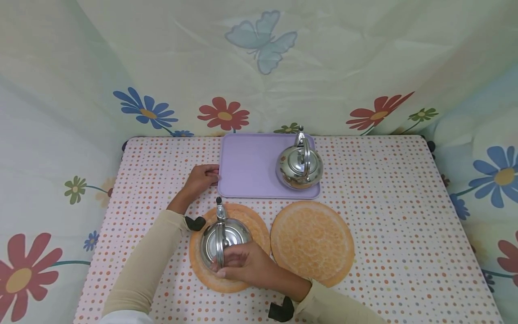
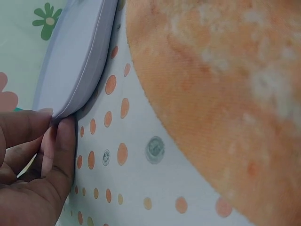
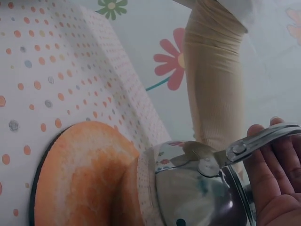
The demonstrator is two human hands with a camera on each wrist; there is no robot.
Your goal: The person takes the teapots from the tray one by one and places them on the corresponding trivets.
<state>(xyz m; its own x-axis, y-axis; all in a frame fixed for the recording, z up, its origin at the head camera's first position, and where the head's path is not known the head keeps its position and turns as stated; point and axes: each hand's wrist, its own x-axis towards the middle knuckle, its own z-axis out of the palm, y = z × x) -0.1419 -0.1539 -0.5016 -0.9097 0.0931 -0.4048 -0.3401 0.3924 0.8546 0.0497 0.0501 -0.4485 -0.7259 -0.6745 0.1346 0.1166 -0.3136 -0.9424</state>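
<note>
near kettle sits on the left mat, handle raised, spout pointing away from the person, toward the tray. right hand is at that handle: fingers nearly straight, reaching through under it, thumb spread off from them, hold looks loose. left hand pinches the left edge of the tray between thumb and fingers, rest of the hand just beside the tray, over the table. far kettle stands on the right end of the tray, spout also pointing away, handle up. both kettles are shiny metal, dark spout tips. right mat, round and orange like the left one, lies just beside it. tray is lilac, behind both mats.
</note>
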